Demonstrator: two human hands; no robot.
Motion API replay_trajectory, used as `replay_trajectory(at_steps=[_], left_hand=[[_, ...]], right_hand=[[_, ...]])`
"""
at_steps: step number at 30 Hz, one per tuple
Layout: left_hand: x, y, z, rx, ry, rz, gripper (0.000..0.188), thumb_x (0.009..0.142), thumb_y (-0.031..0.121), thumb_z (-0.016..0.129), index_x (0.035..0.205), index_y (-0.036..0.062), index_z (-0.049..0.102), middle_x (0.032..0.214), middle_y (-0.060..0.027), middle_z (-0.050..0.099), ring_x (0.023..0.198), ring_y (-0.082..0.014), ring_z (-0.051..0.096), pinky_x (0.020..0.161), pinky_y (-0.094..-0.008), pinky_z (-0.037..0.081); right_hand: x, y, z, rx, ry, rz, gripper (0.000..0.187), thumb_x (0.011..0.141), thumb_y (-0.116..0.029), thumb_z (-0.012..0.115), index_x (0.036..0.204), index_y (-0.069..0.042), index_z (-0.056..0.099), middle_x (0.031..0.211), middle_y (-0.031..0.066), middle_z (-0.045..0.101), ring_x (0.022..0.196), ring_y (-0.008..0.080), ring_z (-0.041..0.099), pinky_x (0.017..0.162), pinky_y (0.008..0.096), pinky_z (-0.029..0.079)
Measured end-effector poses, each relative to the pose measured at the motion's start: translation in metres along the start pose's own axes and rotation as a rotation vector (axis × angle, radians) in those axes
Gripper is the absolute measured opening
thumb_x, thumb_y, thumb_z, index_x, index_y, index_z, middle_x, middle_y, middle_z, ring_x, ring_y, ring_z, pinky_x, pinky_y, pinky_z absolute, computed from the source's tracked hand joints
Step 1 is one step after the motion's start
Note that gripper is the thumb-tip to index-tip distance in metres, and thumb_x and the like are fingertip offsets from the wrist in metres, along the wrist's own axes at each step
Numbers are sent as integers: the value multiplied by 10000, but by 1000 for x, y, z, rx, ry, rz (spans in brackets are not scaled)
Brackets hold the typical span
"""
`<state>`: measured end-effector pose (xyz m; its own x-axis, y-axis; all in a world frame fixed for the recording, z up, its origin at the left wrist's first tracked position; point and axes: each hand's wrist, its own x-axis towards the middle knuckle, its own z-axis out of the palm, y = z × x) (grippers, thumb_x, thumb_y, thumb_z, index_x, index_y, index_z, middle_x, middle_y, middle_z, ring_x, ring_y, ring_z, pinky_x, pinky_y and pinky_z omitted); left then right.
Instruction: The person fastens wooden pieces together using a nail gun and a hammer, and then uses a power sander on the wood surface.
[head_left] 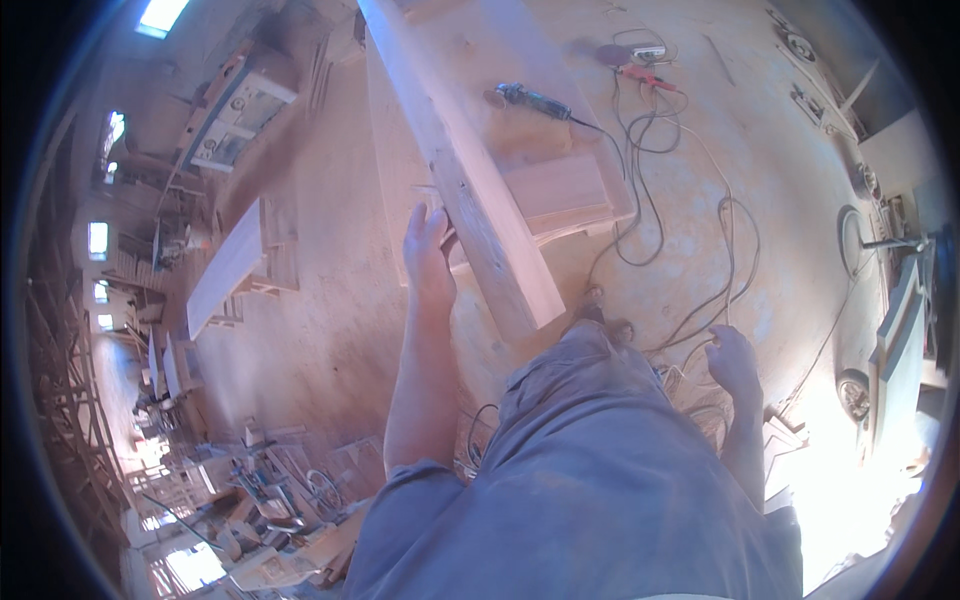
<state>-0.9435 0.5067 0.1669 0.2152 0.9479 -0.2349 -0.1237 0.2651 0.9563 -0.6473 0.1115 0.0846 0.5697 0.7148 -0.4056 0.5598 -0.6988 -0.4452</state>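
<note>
A long, thick wooden beam (480,190) slants from the top of the view toward me, its near end standing just ahead of my body. Beside the beam's left face is my left hand (428,245), its fingers stretched and apart; whether they touch the wood is unclear. My right hand (735,362) hangs low at my right side, away from the beam. Its fingers are loosely bent and apart, and nothing shows in them. To the right of the beam, an angle grinder (535,101) rests on a pale wooden piece (565,187) with a framed edge.
Cables (728,240) loop across the dusty floor on the right, near my feet. A red-bodied power tool (645,77) lies farther off. A long board on supports (228,262) stands at left. Wood scraps and tools (285,490) crowd the lower left. Wheels (853,393) stand at right.
</note>
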Motion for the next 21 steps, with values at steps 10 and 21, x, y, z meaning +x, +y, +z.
replay_trajectory(at_steps=[10,21], left_hand=[[30,20,23,116,69,-74,951,787,194,690,1547,-115,210,1245,-174,613,1179,-261,579,1034,-435,428],[54,26,21,227,-49,-69,832,751,276,723,1485,-9,451,1297,-110,626,1166,-206,609,971,-345,498]], right_hand=[[24,-37,-36,30,-242,-111,378,878,-134,632,1239,-22,644,1207,204,662,1125,378,625,977,446,493],[106,29,-75,-136,-163,-230,377,846,-122,694,1215,-54,661,1052,167,700,939,329,684,836,417,553]])
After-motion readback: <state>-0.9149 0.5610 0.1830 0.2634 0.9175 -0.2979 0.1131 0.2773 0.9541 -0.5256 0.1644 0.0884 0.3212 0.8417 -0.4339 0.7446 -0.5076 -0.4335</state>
